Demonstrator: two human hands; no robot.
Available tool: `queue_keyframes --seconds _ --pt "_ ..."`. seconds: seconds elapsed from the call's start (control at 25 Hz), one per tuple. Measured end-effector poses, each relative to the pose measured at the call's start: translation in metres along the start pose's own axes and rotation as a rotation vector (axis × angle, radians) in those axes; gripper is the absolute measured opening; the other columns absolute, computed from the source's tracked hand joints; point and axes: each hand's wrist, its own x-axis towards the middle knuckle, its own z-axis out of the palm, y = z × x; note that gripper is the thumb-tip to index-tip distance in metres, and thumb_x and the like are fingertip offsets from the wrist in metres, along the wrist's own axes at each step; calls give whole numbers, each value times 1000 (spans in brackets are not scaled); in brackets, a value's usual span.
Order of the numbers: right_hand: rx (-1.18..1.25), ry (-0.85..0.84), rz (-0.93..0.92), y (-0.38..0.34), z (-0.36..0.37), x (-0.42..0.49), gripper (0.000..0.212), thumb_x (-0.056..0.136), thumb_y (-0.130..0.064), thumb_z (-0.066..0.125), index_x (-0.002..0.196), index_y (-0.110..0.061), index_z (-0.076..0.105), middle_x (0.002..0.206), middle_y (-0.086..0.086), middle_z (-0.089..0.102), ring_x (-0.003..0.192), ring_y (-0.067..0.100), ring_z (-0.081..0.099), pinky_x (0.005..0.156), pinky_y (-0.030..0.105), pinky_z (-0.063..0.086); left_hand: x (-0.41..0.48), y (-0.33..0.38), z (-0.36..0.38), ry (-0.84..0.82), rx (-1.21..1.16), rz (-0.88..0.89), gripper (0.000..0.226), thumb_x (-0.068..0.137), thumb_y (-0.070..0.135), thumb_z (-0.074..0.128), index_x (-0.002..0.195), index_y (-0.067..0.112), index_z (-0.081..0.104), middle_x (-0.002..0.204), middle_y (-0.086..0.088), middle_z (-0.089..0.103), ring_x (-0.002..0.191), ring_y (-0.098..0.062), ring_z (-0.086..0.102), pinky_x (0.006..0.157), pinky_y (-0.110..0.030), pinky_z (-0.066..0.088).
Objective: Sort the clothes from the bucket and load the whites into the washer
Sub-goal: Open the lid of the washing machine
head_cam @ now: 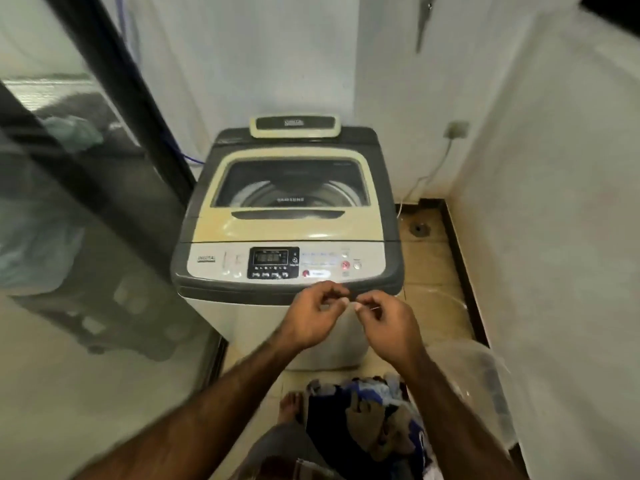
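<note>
Against the far wall: top-loading washer [287, 220], lid closed, control panel toward the viewer. Before its front edge: left hand [317, 317] and right hand [384, 323], fingers curled, fingertips nearly meeting; whether they pinch anything cannot be told. Bottom right, on the floor: translucent bucket [485, 386] heaped with mixed clothes [367, 410], partly hidden by the right forearm; bare foot [289, 405] beside it. Left: glass door [86, 237]. Right: wall socket [458, 129] with cable [433, 171], floor drain [419, 229].

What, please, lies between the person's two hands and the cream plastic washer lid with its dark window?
In the head view, the washer's pale control panel with its black display separates the left hand and right hand from the lid.
</note>
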Motion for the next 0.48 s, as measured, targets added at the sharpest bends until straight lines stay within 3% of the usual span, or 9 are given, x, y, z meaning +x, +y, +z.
queue_keyframes --seconds 0.12,0.32,0.48 --pt "-106 -94 -85 -45 33 33 10 94 -27 67 102 -26 72 97 -7 74 86 11 68 81 32 58 14 -13 -53 145 62 24 15 92 15 69 106 16 73 104 1 74 98 -13 71 90 -28 58" --pt "-369 -193 -228 -106 81 101 22 93 -32 61 111 -26 71 113 0 67 101 22 65 87 37 54 64 -18 -123 240 281 63 21 89 25 68 110 28 69 113 11 68 102 -8 65 91 -32 56" --pt "-573 -125 -325 -136 99 146 26 95 -28 58 117 -21 68 120 2 58 111 25 59 88 38 53 107 -19 -153 313 453 179 26 87 27 68 112 32 65 115 12 66 108 -9 60 96 -35 51"
